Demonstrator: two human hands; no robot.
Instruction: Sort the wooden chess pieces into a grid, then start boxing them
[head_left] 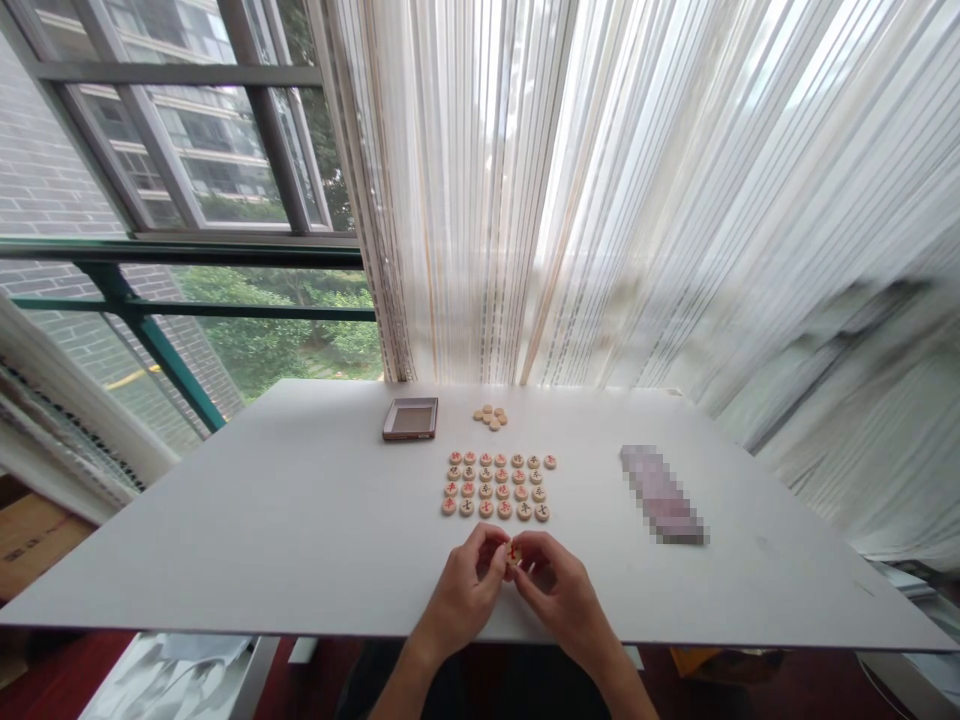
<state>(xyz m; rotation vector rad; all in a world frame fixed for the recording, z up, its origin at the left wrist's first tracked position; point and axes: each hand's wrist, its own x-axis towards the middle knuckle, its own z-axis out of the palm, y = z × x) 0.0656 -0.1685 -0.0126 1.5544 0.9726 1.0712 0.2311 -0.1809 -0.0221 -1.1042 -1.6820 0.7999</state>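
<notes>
Between the fingertips of both hands, just above the table's near part, is a round wooden Chinese chess piece (513, 553) with a red character facing up. My left hand (469, 585) pinches it from the left, and my right hand (559, 585) pinches it from the right. Beyond the hands lie rows of Chinese chess pieces (502, 476) with red or black characters up. The top row reaches one piece farther right than the others. Farther back sits a small loose cluster of pieces (494, 424) whose faces show no clear marking.
On the white table (300, 540), a shallow open box (410, 436) stands at the back left of the rows. A pixelated pinkish object (660, 495) lies to the right. Sheer curtains (480, 200) hang behind the far edge, with a window on the left.
</notes>
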